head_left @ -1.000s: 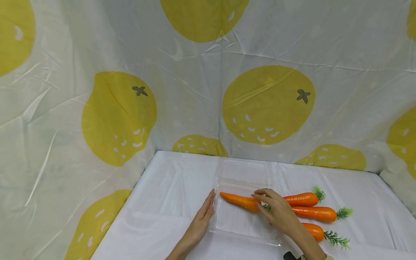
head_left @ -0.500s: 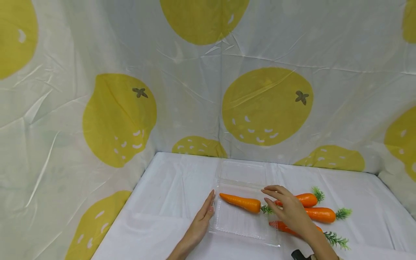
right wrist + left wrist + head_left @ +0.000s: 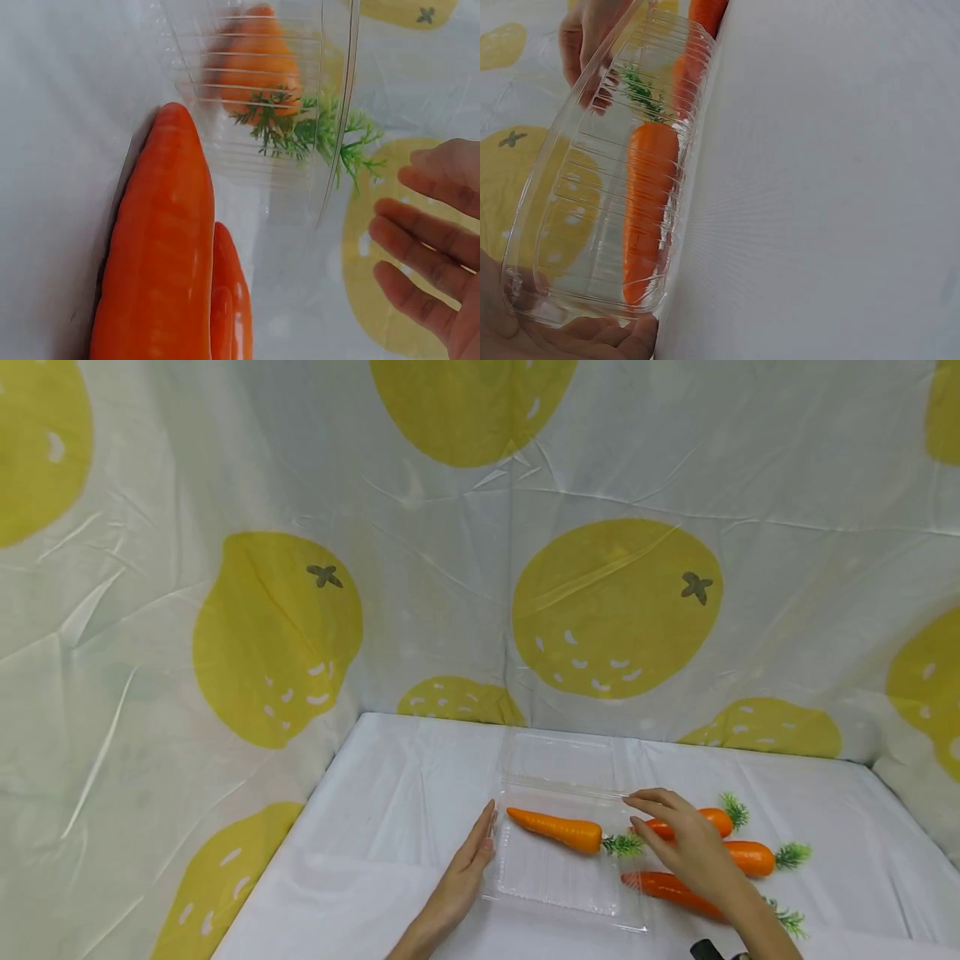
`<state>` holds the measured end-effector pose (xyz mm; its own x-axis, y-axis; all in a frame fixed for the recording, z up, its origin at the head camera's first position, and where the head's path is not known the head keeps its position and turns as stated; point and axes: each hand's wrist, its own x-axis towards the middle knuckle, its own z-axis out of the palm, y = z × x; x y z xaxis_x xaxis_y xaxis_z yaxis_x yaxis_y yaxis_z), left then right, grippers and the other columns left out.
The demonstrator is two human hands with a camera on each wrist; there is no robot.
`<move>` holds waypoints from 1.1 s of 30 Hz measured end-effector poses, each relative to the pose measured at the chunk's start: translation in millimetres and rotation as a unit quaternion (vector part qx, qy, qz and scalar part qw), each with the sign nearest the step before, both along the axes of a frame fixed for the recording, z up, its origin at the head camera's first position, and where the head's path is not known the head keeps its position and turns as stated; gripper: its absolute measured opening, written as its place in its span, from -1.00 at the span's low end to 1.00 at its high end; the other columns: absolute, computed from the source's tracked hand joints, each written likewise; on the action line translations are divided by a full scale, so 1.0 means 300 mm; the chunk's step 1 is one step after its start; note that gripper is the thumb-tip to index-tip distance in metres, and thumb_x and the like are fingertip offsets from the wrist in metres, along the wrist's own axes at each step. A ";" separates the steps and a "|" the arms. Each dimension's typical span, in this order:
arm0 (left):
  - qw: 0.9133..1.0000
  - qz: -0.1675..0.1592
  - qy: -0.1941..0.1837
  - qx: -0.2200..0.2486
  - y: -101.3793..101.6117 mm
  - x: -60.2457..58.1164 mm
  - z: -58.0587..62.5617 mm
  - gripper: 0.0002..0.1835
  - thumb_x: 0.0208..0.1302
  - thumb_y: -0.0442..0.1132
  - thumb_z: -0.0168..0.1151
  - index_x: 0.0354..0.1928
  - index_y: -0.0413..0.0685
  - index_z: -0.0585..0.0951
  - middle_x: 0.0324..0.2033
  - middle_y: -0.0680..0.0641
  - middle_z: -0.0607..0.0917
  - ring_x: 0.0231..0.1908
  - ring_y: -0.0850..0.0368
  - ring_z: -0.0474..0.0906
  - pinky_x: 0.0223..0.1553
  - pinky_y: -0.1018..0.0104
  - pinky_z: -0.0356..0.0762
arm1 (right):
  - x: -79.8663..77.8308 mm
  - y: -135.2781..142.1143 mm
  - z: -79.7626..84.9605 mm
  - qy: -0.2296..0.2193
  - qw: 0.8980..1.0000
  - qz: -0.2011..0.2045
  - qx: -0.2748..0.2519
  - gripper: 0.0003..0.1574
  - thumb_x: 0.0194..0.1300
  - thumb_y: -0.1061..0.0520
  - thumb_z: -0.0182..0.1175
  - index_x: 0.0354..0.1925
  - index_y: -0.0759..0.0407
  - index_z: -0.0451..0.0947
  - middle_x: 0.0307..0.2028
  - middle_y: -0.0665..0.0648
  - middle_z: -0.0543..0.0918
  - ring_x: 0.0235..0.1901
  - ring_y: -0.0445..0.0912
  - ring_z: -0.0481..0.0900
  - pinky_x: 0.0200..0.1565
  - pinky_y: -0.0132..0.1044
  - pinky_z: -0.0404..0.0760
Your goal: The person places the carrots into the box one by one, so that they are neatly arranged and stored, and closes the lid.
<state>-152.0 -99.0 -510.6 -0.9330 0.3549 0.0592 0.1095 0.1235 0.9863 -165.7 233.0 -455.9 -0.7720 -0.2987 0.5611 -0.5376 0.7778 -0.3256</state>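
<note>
One orange carrot [image 3: 558, 829] with a green leafy top lies in the clear plastic box [image 3: 555, 885], its tip toward the left wall. The box's hinged lid [image 3: 562, 758] is folded back flat behind it. My left hand [image 3: 461, 870] rests against the box's left side with fingers extended. The right hand [image 3: 693, 843] hovers past the box's right edge, its fingers apart and holding nothing. Below and beside it lie three more carrots: a front one [image 3: 675, 893], a middle one [image 3: 752, 857] and a back one [image 3: 716, 821], each partly covered by the hand or arm.
A white cloth [image 3: 390, 810] covers the table. Curtains with yellow lemon prints [image 3: 618, 606] hang behind and at the left. In the right wrist view, the carrot leaves [image 3: 300, 131] reach over the box's rim.
My right hand has let go of the carrot in the box and moved right, over the loose carrots. The left hand stays against the box.
</note>
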 end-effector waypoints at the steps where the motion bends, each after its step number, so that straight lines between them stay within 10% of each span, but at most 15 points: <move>1: 1.000 0.000 0.000 0.002 0.000 0.000 0.000 -0.38 0.72 -0.19 -0.30 0.68 0.02 -0.12 0.66 -0.22 -0.09 0.64 -0.23 -0.19 0.38 0.79 -0.12 | 0.001 0.006 0.000 -0.006 1.000 -0.002 0.001 -0.54 0.18 0.27 0.49 0.06 0.05 0.75 0.00 0.00 0.74 -0.06 0.02 0.75 -0.15 -0.09 0.82; 7: 1.000 0.003 -0.001 0.001 -0.001 -0.002 0.001 -0.38 0.72 -0.22 -0.30 0.68 0.02 -0.11 0.66 -0.22 -0.08 0.64 -0.23 -0.18 0.32 0.84 -0.13 | 0.012 0.041 0.000 -0.031 0.999 -0.024 0.013 -0.59 0.23 0.24 0.46 0.06 0.05 0.75 0.00 0.02 0.74 -0.07 0.04 0.75 -0.15 -0.04 0.81; 14: 1.000 0.002 0.002 0.002 -0.004 -0.002 -0.001 -0.38 0.72 -0.21 -0.29 0.68 0.01 -0.11 0.65 -0.24 -0.08 0.64 -0.23 -0.16 0.59 0.15 -0.12 | 0.015 0.069 -0.005 -0.032 0.999 -0.024 0.021 -0.62 0.21 0.25 0.47 0.01 0.00 0.78 -0.11 -0.08 0.76 -0.19 -0.04 0.77 -0.22 -0.18 0.78; 33: 1.000 -0.006 0.002 0.006 0.001 0.000 0.010 -0.37 0.72 -0.21 -0.29 0.69 0.01 -0.13 0.66 -0.23 -0.13 0.63 -0.27 -0.16 0.57 -0.17 -0.12 | 0.010 0.098 -0.025 -0.131 0.990 -0.015 0.042 -0.75 0.33 0.15 0.40 -0.07 -0.15 0.80 -0.16 -0.19 0.78 -0.19 -0.22 0.72 -0.20 -0.34 0.73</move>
